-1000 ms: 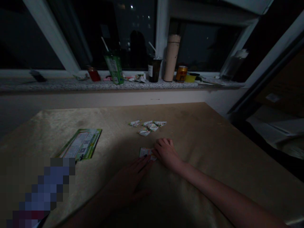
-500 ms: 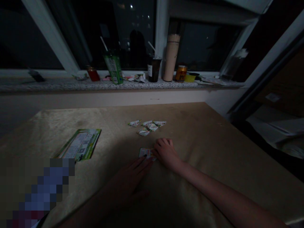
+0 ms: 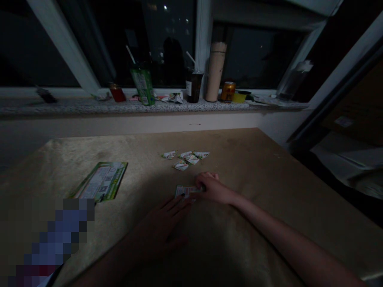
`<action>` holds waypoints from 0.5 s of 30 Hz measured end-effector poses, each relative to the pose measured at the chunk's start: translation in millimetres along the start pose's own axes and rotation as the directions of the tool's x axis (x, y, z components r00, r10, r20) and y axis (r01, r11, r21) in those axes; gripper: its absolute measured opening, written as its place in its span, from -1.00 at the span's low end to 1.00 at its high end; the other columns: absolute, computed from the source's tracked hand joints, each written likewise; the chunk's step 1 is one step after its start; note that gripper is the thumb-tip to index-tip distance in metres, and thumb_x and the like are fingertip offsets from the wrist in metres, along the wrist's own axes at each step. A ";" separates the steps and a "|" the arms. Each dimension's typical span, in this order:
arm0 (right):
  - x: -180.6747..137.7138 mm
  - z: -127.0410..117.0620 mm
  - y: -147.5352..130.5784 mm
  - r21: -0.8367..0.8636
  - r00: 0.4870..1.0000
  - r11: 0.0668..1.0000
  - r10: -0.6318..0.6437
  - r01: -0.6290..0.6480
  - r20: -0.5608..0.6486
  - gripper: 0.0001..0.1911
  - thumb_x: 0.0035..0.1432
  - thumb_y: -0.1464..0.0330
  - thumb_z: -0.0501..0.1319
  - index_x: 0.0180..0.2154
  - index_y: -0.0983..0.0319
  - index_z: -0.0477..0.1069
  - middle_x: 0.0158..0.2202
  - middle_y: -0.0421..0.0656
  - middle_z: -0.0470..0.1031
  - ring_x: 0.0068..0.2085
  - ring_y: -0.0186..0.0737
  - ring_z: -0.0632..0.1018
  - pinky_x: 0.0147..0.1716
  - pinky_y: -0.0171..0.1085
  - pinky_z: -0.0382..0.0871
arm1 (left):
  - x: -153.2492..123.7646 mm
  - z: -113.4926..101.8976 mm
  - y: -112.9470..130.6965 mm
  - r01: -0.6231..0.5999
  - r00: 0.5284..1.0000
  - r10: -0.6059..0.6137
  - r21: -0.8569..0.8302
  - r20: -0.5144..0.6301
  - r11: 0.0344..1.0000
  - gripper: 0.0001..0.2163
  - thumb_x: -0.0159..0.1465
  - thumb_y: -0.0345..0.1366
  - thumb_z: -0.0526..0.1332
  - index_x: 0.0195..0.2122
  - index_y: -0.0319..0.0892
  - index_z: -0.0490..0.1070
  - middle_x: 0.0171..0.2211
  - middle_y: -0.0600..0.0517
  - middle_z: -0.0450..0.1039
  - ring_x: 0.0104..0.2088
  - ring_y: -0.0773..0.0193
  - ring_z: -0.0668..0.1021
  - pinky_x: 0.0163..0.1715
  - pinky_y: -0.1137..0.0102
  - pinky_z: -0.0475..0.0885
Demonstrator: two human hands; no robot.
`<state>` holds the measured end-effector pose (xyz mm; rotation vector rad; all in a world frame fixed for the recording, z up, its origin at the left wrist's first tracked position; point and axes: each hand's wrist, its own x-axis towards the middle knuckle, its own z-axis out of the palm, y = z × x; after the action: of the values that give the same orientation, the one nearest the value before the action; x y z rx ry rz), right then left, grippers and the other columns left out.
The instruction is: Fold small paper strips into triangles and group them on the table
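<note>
A small printed paper slip [image 3: 183, 189] with a green edge lies on the brown table surface in front of me. My left hand [image 3: 167, 217] lies flat with its fingers stretched out, the fingertips pressing on the slip's near edge. At the slip's right end, my right hand [image 3: 212, 188] has its fingers curled in and its thumb over the paper, closed on that end. The hand hides the right part of the slip. Just beyond, several folded paper triangles [image 3: 191, 159] form a loose cluster, and one more folded triangle [image 3: 169, 154] sits apart to their left.
A green printed packet [image 3: 112, 181] lies on the table [image 3: 239, 149] at left, beside a blurred-out patch. Along the stone sill [image 3: 173, 107] stand a green cup [image 3: 143, 85], a dark drink cup [image 3: 194, 88], a beige flask [image 3: 216, 71] and an orange can [image 3: 228, 92].
My right hand has turned and shifted slightly right, its fingers curling in and its thumb coming over the slip. The left hand stays almost where it was.
</note>
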<state>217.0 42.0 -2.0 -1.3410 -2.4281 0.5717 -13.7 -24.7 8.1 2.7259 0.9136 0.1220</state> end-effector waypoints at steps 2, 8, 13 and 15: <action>4.5 -6.7 1.6 -0.025 0.998 1.000 -0.014 0.015 0.064 -0.59 -0.09 0.07 0.35 -0.36 0.24 0.37 -0.29 -0.19 0.38 -0.19 -0.19 0.33 -0.21 -0.25 0.01 | 0.4 -1.1 0.7 -0.004 1.000 0.004 -0.001 0.010 1.000 -0.34 0.31 0.02 0.05 0.34 0.00 -0.24 0.34 0.07 -0.16 0.29 0.07 0.07 0.23 0.13 0.00; 25.0 -19.0 -4.0 -0.079 0.956 0.996 0.055 -0.034 0.288 -0.62 -0.17 0.10 0.38 -0.43 0.24 0.39 -0.37 -0.21 0.41 -0.20 -0.16 0.36 -0.18 -0.23 0.05 | -0.7 2.4 -2.9 -0.018 1.000 0.018 0.011 0.017 1.000 -0.33 0.31 0.01 0.06 0.34 -0.02 -0.24 0.34 0.06 -0.19 0.29 0.05 0.05 0.24 0.13 -0.02; 35.7 -24.8 -13.1 -0.155 0.920 0.984 0.139 -0.086 0.366 -0.60 -0.25 0.09 0.39 -0.46 0.22 0.38 -0.41 -0.20 0.43 -0.22 -0.11 0.40 -0.14 -0.16 0.12 | -2.9 6.3 -6.4 -0.017 1.000 0.017 0.000 0.006 1.000 -0.33 0.30 0.02 0.07 0.34 -0.02 -0.20 0.34 0.04 -0.13 0.28 0.02 0.08 0.23 0.12 -0.01; 38.0 -24.7 -14.1 -0.175 0.912 0.980 0.152 -0.090 0.381 -0.60 -0.27 0.08 0.40 -0.47 0.21 0.38 -0.41 -0.19 0.43 -0.21 -0.09 0.41 -0.14 -0.15 0.14 | -3.2 6.2 -6.7 -0.012 1.000 0.012 -0.006 0.009 1.000 -0.32 0.29 0.02 0.08 0.34 -0.01 -0.19 0.33 0.04 -0.12 0.28 0.02 0.08 0.23 0.11 -0.01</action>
<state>198.2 72.5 29.2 -1.5784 -2.7688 0.7631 -19.1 -22.8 0.4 2.7247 0.8933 0.1146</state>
